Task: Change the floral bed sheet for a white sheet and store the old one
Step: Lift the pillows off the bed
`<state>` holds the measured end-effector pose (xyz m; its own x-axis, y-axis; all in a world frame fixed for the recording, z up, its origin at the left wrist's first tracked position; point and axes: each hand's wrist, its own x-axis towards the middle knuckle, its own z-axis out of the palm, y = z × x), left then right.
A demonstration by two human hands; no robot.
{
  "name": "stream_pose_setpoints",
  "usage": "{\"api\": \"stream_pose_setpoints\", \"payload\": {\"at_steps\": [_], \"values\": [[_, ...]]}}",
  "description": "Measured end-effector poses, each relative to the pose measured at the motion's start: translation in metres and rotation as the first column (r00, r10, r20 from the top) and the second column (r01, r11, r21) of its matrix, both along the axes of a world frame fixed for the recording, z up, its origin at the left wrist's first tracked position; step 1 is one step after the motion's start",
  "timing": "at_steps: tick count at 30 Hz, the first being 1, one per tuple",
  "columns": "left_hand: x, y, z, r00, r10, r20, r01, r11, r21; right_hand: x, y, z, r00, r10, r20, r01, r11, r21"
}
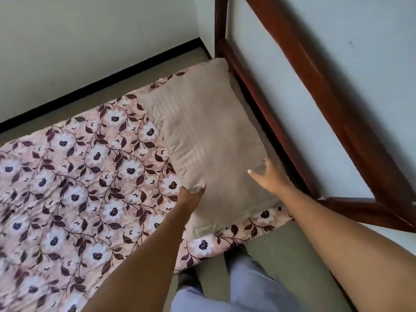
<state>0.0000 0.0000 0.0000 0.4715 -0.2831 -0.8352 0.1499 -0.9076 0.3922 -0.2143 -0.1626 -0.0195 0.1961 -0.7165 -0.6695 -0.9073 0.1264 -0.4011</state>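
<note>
Left hand (pixel 191 195) pinches the pillow (pixel 209 136) at its left edge; right hand (pixel 269 176) hovers with its fingers spread over the pillow's right edge.

On the left hand the thumb lies on top of the pillow and the fingers press in at its side. The right hand's fingers are bent like a claw, grasping nothing; whether its fingertips touch the pillow I cannot tell. Under the pillow and spreading wide to its left lies the floral sheet (pixel 74 176), wrinkled, one strip showing past the pillow's near end. Dark wooden frame (pixel 333 104) runs just beside the pillow's right side. Trouser legs (pixel 247 280) show below the pillow's near end.
</note>
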Motion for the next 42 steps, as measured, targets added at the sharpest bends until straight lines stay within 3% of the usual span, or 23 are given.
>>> {"api": "stream_pose_setpoints", "payload": {"at_steps": [7, 9, 10, 12, 13, 14, 16, 18, 20, 21, 23, 25, 28, 33, 37, 42], "values": [[0.002, 0.006, -0.018, 0.992, 0.06, -0.108, -0.07, 0.993, -0.095, 0.005, -0.001, -0.01, 0.992, 0.114, -0.049, -0.117, 0.991, -0.062], [-0.001, 0.01, -0.027, 0.995, -0.089, 0.048, 0.092, 0.993, -0.077, 0.003, 0.0, -0.018, 0.999, 0.009, -0.036, -0.012, 0.996, -0.085], [-0.004, 0.014, -0.032, 0.944, -0.24, 0.226, 0.251, 0.968, -0.02, -0.001, 0.002, -0.022, 0.997, -0.082, -0.018, 0.079, 0.99, -0.116], [-0.019, 0.023, -0.04, 0.658, -0.474, 0.585, 0.544, 0.836, 0.065, -0.013, 0.012, -0.03, 0.959, -0.281, 0.023, 0.279, 0.938, -0.205], [-0.03, 0.025, -0.038, 0.545, -0.503, 0.671, 0.645, 0.762, 0.048, -0.02, 0.018, -0.034, 0.934, -0.356, 0.026, 0.353, 0.909, -0.223], [-0.044, 0.026, -0.039, 0.51, -0.529, 0.678, 0.721, 0.692, -0.003, -0.03, 0.026, -0.04, 0.912, -0.409, 0.013, 0.402, 0.89, -0.216], [-0.073, 0.028, -0.035, 0.541, -0.559, 0.628, 0.763, 0.64, -0.087, -0.045, 0.037, -0.049, 0.907, -0.421, -0.021, 0.412, 0.896, -0.166], [-0.091, 0.025, -0.034, 0.646, -0.475, 0.598, 0.651, 0.752, -0.105, -0.055, 0.042, -0.057, 0.922, -0.384, -0.043, 0.371, 0.912, -0.176], [-0.083, 0.019, -0.039, 0.805, -0.269, 0.528, 0.353, 0.933, -0.063, -0.054, 0.04, -0.059, 0.944, -0.326, -0.052, 0.304, 0.92, -0.247], [-0.072, 0.015, -0.045, 0.864, -0.166, 0.476, 0.194, 0.981, -0.011, -0.05, 0.035, -0.058, 0.956, -0.287, -0.054, 0.261, 0.923, -0.284], [-0.043, 0.011, -0.059, 0.94, 0.005, 0.342, -0.028, 0.998, 0.06, -0.039, 0.025, -0.058, 0.977, -0.203, -0.059, 0.177, 0.939, -0.296], [-0.022, 0.011, -0.065, 0.988, 0.116, 0.106, -0.114, 0.993, -0.02, -0.025, 0.012, -0.055, 0.98, -0.191, -0.05, 0.178, 0.964, -0.196], [-0.007, 0.012, -0.061, 0.965, 0.25, -0.077, -0.255, 0.964, -0.07, -0.01, 0.0, -0.047, 0.973, -0.228, 0.029, 0.23, 0.97, -0.08], [0.017, 0.006, -0.041, 0.906, 0.423, -0.016, -0.416, 0.883, -0.218, 0.035, -0.021, -0.008, 0.941, -0.212, 0.262, 0.198, 0.977, 0.079], [0.055, 0.008, 0.0, 0.826, 0.56, 0.056, -0.497, 0.772, -0.397, 0.085, -0.016, 0.036, 0.921, -0.175, 0.348, 0.201, 0.979, -0.042], [0.131, 0.039, 0.058, 0.758, 0.623, 0.193, -0.457, 0.719, -0.523, 0.162, 0.035, 0.085, 0.875, -0.182, 0.448, 0.292, 0.938, -0.188]]}}
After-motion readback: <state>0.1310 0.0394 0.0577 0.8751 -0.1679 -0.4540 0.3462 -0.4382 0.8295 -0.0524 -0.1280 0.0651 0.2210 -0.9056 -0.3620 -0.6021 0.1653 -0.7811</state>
